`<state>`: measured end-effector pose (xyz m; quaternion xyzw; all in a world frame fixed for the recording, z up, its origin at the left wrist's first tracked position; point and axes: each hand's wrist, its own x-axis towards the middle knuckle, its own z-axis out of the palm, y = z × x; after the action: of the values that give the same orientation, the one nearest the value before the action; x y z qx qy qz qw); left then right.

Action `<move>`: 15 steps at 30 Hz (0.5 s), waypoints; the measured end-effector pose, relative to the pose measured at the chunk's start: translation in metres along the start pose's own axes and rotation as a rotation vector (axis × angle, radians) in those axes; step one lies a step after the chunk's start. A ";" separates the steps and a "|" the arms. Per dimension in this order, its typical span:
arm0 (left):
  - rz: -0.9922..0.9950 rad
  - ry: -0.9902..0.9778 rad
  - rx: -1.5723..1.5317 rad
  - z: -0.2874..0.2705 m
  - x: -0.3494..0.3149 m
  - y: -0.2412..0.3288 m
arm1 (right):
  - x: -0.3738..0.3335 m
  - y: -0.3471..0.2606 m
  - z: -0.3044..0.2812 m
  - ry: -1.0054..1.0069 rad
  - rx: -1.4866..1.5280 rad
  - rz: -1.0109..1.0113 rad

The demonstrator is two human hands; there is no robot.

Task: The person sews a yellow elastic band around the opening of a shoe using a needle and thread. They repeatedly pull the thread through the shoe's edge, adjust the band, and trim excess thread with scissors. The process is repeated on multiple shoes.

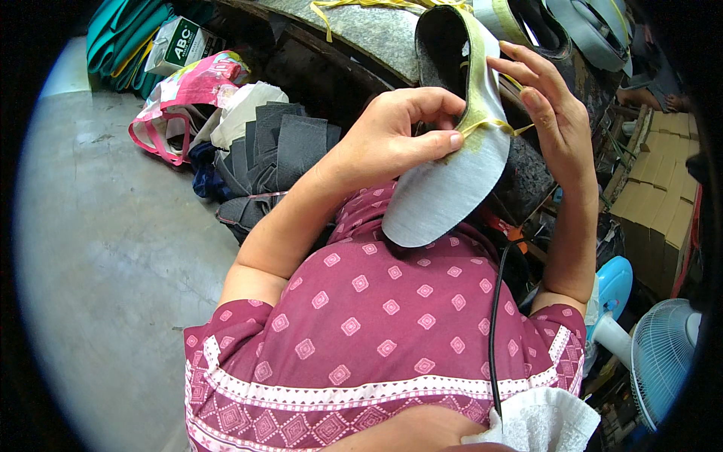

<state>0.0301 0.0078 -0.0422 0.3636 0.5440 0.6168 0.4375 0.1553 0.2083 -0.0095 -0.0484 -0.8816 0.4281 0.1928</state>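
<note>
A grey shoe upper (452, 188) with a dark lining and a yellowish edge hangs in front of my chest. My left hand (403, 132) pinches its edge between thumb and fingers, where a thin yellow strip (493, 124) crosses the upper. On the other side, my right hand (557, 113) is raised with bent fingers. Two of its fingertips touch the upper's edge, and part of the yellow strip runs in by its thumb. How firmly the right fingers grip is partly hidden.
More grey pieces (595, 30) and a worn bench top (369, 38) lie ahead. At left sit stacked dark grey pieces (294, 147), a pink bag (192, 87) and a small box (181, 47). At right are cardboard (655, 181) and a blue-and-white fan (663, 354). A black cable (495, 324) hangs down my front.
</note>
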 end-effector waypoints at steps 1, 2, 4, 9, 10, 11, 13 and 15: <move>-0.012 -0.003 -0.017 -0.001 0.000 0.000 | 0.000 -0.001 -0.001 0.062 -0.064 -0.097; -0.026 -0.007 -0.036 -0.001 -0.001 0.001 | 0.001 -0.003 -0.003 0.114 -0.156 -0.211; -0.038 -0.002 -0.032 -0.002 0.000 0.002 | 0.003 -0.008 -0.008 0.203 -0.241 -0.409; -0.048 0.001 0.044 -0.001 0.003 0.001 | -0.010 -0.022 -0.001 -0.077 0.013 -0.089; -0.045 0.002 0.106 -0.001 0.004 0.000 | -0.011 -0.021 0.001 -0.098 -0.018 -0.082; -0.022 -0.003 0.165 0.000 0.005 -0.001 | -0.012 -0.020 0.002 -0.131 -0.067 -0.088; 0.015 -0.001 0.277 0.001 0.005 -0.003 | -0.014 -0.019 0.002 -0.158 -0.042 -0.083; 0.060 0.006 0.391 0.001 0.004 -0.002 | -0.013 -0.018 0.000 -0.189 0.028 -0.029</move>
<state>0.0297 0.0120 -0.0445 0.4557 0.6437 0.5133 0.3383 0.1689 0.1936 -0.0001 0.0075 -0.8904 0.4401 0.1158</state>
